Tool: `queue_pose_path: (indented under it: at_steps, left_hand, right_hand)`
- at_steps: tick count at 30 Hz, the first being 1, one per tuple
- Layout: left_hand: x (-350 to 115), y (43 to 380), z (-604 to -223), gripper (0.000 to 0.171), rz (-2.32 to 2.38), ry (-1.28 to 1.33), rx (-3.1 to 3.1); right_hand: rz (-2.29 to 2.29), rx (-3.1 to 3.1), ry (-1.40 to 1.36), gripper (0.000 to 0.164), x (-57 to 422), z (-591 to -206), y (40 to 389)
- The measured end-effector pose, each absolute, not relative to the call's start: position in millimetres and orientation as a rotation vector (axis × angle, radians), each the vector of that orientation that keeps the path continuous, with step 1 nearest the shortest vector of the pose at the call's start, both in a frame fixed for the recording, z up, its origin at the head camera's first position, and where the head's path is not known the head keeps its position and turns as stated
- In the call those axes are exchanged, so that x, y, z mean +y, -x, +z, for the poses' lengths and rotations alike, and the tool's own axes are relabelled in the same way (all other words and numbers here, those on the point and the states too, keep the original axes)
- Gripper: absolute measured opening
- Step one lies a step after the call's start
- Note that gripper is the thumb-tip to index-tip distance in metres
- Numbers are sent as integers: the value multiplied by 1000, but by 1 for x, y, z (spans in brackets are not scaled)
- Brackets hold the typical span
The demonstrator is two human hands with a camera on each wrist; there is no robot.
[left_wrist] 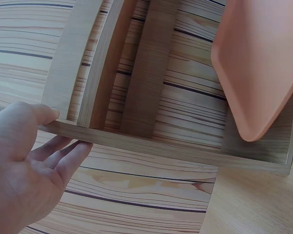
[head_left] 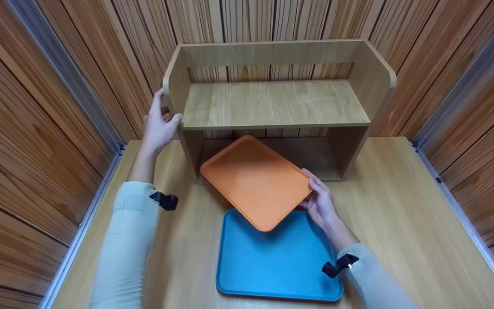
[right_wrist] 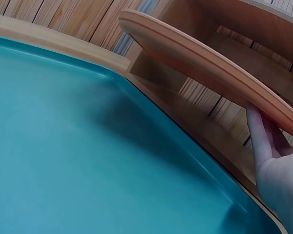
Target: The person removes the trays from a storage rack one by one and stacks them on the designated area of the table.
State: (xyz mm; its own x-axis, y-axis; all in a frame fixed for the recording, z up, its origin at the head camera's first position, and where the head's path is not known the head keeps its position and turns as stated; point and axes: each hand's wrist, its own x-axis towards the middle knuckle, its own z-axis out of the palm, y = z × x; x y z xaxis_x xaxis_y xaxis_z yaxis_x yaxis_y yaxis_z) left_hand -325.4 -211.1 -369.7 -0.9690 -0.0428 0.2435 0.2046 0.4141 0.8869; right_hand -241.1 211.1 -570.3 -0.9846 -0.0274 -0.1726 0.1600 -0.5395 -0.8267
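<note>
An orange tray (head_left: 255, 182) is held tilted by its right corner in my right hand (head_left: 320, 201). Its far corner reaches in front of the lower opening of a wooden shelf (head_left: 272, 103). In the right wrist view, the fingers (right_wrist: 258, 129) support the orange tray (right_wrist: 210, 61) from below. My left hand (head_left: 160, 124) grips the shelf's left side panel; in the left wrist view the thumb (left_wrist: 46, 113) lies over its edge and the other fingers curl against the outer face. A blue tray (head_left: 272, 262) lies flat on the table below the orange one, partly overlapped by it.
The wooden table (head_left: 401, 223) carries the shelf at its back, near a wood-slat wall (head_left: 247, 21). Metal rails (head_left: 465, 223) run along both sides. Small black devices (head_left: 165, 201) sit on both sleeves.
</note>
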Motion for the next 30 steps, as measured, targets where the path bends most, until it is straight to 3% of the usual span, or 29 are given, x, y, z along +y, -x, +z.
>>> queue_pose_path:
  at_steps: [30]
  left_hand:
    - [-213, 327, -372, 77, -1572, 160, -2438]
  right_hand:
    - [-2578, 1428, -128, 51, 261, -566, 236]
